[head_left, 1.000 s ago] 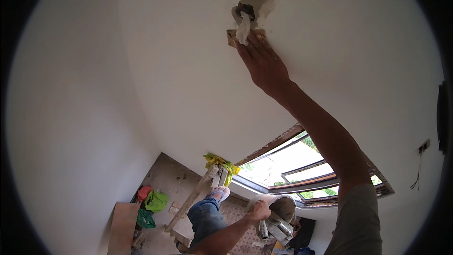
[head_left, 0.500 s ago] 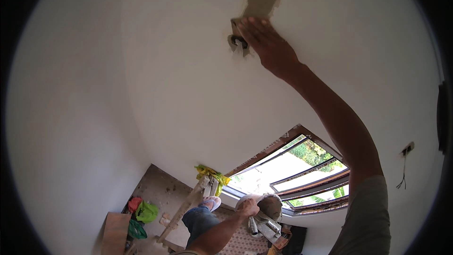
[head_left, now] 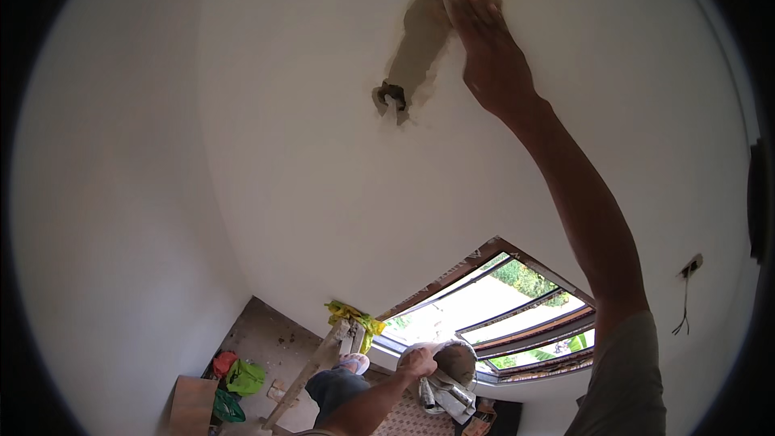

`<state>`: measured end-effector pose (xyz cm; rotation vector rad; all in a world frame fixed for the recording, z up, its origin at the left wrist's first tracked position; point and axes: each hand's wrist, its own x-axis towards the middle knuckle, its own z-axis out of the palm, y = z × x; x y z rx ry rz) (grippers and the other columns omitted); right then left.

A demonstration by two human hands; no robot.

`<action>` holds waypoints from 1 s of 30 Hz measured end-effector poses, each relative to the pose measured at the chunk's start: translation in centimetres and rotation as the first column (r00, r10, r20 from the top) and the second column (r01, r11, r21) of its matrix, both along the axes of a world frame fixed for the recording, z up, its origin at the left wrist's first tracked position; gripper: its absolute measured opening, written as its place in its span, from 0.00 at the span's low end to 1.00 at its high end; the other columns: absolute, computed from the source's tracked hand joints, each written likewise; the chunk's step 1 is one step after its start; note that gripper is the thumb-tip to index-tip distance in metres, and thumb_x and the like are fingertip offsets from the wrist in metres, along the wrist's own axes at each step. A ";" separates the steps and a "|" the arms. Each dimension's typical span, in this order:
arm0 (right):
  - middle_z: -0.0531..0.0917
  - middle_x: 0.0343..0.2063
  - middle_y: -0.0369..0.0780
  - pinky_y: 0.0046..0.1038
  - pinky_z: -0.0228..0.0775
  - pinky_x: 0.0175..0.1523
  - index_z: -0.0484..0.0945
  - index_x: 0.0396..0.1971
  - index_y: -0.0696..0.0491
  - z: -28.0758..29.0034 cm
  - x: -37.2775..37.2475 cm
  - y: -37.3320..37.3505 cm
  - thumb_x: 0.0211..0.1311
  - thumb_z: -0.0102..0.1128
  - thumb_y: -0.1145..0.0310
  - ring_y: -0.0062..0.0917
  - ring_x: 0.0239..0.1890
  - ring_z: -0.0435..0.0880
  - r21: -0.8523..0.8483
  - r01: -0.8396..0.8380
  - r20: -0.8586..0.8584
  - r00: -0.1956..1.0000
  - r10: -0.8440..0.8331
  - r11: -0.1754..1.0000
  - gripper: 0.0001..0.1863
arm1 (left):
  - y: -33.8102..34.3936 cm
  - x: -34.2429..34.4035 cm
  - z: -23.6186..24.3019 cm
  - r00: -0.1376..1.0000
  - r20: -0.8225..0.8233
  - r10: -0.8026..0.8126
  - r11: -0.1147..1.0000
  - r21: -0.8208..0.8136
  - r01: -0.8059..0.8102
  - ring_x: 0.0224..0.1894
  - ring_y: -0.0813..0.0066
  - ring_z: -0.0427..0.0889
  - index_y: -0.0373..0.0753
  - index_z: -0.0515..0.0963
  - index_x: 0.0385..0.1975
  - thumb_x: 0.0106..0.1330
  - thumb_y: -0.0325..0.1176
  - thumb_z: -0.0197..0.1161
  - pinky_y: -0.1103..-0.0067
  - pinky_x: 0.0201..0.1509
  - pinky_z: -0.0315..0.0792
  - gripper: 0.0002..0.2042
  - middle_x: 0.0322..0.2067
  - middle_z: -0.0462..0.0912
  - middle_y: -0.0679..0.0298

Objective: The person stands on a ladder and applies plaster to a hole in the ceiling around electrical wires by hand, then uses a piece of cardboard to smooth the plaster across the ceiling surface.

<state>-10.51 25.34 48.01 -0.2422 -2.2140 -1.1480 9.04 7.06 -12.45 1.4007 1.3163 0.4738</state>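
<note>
My right hand [head_left: 494,52] is raised high against the pale wall [head_left: 323,153], its fingers held together and pressed flat on a strip of wet grey-brown plaster [head_left: 420,36]. A thin edge shows beside the fingertips, but what lies under them is mostly hidden. At the strip's lower end is a rough dark hole [head_left: 393,95] with patchy plaster around it. Low in the view, my left hand [head_left: 420,362] is closed on the rim of a bucket [head_left: 458,362] smeared with plaster inside.
Below the wall is an open slatted window [head_left: 517,299] in a brown frame. A yellow-green bag [head_left: 355,316] hangs on a wooden trestle [head_left: 311,367]. Bright plastic bags [head_left: 245,377] and a board [head_left: 192,405] lie on the floor. Loose wires [head_left: 684,299] hang from a wall box at right.
My right hand has slid up and to the right along the plaster strip, uncovering its lower stretch down to the hole. The left hand keeps its hold on the bucket.
</note>
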 end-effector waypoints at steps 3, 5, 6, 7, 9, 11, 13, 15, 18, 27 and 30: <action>0.69 0.64 0.48 0.39 0.49 0.77 0.62 0.66 0.59 -3.4 -2.7 2.1 0.59 0.47 0.84 0.38 0.70 0.62 -0.001 -0.042 0.081 0.996 0.042 0.999 0.31 | -0.4 2.2 1.0 0.998 0.057 -0.016 0.998 0.057 0.012 0.60 0.51 0.77 0.31 0.75 0.56 0.57 0.35 0.58 0.65 0.63 0.71 0.26 0.55 0.77 0.43; 0.67 0.66 0.47 0.38 0.49 0.77 0.60 0.67 0.58 -6.5 -2.9 1.0 0.58 0.46 0.87 0.36 0.72 0.60 -0.080 -0.053 0.219 0.973 0.069 0.995 0.33 | 0.1 1.6 -0.6 0.998 0.028 0.049 0.997 0.061 -0.050 0.59 0.50 0.77 0.32 0.74 0.57 0.57 0.35 0.58 0.65 0.62 0.71 0.26 0.55 0.77 0.43; 0.67 0.66 0.47 0.38 0.49 0.77 0.60 0.67 0.58 -7.3 -1.0 0.3 0.57 0.46 0.87 0.36 0.72 0.60 -0.138 -0.041 0.278 0.957 0.078 0.990 0.34 | 0.0 1.5 -0.9 0.998 -0.008 0.062 0.997 0.043 -0.061 0.59 0.50 0.77 0.32 0.74 0.57 0.57 0.34 0.58 0.65 0.62 0.71 0.26 0.55 0.78 0.44; 0.66 0.66 0.47 0.38 0.49 0.77 0.60 0.67 0.58 -7.2 0.6 0.1 0.57 0.46 0.88 0.36 0.72 0.60 -0.190 -0.021 0.338 0.937 0.085 0.982 0.34 | -0.2 1.6 -1.2 0.999 -0.015 0.044 0.999 0.020 -0.043 0.59 0.50 0.77 0.33 0.74 0.58 0.57 0.34 0.58 0.65 0.62 0.71 0.26 0.55 0.78 0.44; 0.68 0.65 0.50 0.38 0.51 0.76 0.62 0.66 0.59 -3.6 1.9 0.3 0.60 0.47 0.83 0.36 0.70 0.63 -0.023 -0.013 0.246 0.969 0.018 1.000 0.31 | 0.4 1.4 -1.2 0.999 -0.029 0.021 1.000 -0.017 -0.022 0.59 0.50 0.77 0.34 0.74 0.59 0.56 0.33 0.57 0.65 0.62 0.72 0.27 0.55 0.78 0.44; 0.69 0.63 0.52 0.38 0.53 0.75 0.62 0.65 0.60 1.2 1.7 0.0 0.60 0.48 0.81 0.37 0.69 0.65 0.048 -0.016 0.089 0.996 0.012 0.999 0.30 | 0.3 2.2 0.1 0.999 0.042 0.009 1.000 0.015 -0.009 0.57 0.50 0.78 0.35 0.74 0.59 0.55 0.32 0.56 0.65 0.60 0.72 0.27 0.53 0.79 0.44; 0.69 0.63 0.52 0.38 0.52 0.75 0.63 0.65 0.60 4.4 -0.5 1.2 0.60 0.48 0.81 0.39 0.68 0.65 0.043 -0.073 -0.058 0.995 0.075 0.996 0.30 | -1.0 3.4 1.9 0.992 0.115 -0.043 0.998 0.049 0.038 0.55 0.50 0.79 0.36 0.73 0.59 0.55 0.31 0.55 0.65 0.58 0.73 0.28 0.51 0.80 0.44; 0.68 0.64 0.51 0.37 0.50 0.76 0.61 0.66 0.60 1.5 -2.9 3.5 0.61 0.49 0.80 0.39 0.69 0.63 0.072 -0.034 0.075 0.997 0.028 0.997 0.30 | -1.8 3.8 3.6 0.980 0.183 -0.077 0.994 0.085 0.062 0.54 0.50 0.80 0.37 0.73 0.60 0.54 0.30 0.55 0.65 0.56 0.74 0.28 0.50 0.81 0.44; 0.64 0.68 0.48 0.36 0.48 0.77 0.60 0.68 0.57 -3.8 -3.6 0.3 0.62 0.48 0.80 0.39 0.72 0.60 -0.092 0.023 0.445 0.895 0.020 0.996 0.31 | -1.0 2.3 2.1 0.985 0.154 -0.078 0.997 0.033 0.074 0.50 0.50 0.82 0.38 0.73 0.60 0.53 0.30 0.55 0.65 0.53 0.76 0.29 0.47 0.82 0.43; 0.55 0.70 0.57 0.41 0.39 0.78 0.49 0.70 0.65 16.4 0.3 0.4 0.61 0.48 0.80 0.45 0.74 0.51 0.044 0.204 -0.127 0.972 -0.197 0.978 0.36 | -1.3 4.6 0.7 0.985 0.152 -0.087 0.993 0.092 0.074 0.48 0.50 0.83 0.38 0.73 0.60 0.53 0.30 0.55 0.65 0.52 0.77 0.29 0.45 0.82 0.43; 0.68 0.64 0.49 0.36 0.54 0.74 0.63 0.63 0.60 11.6 -3.8 -0.3 0.61 0.48 0.78 0.39 0.69 0.63 -0.070 0.324 0.152 0.938 -0.310 0.944 0.27 | -1.2 4.2 0.1 0.988 0.143 -0.055 0.995 0.086 0.043 0.48 0.50 0.83 0.38 0.73 0.60 0.53 0.30 0.55 0.65 0.52 0.77 0.28 0.45 0.82 0.43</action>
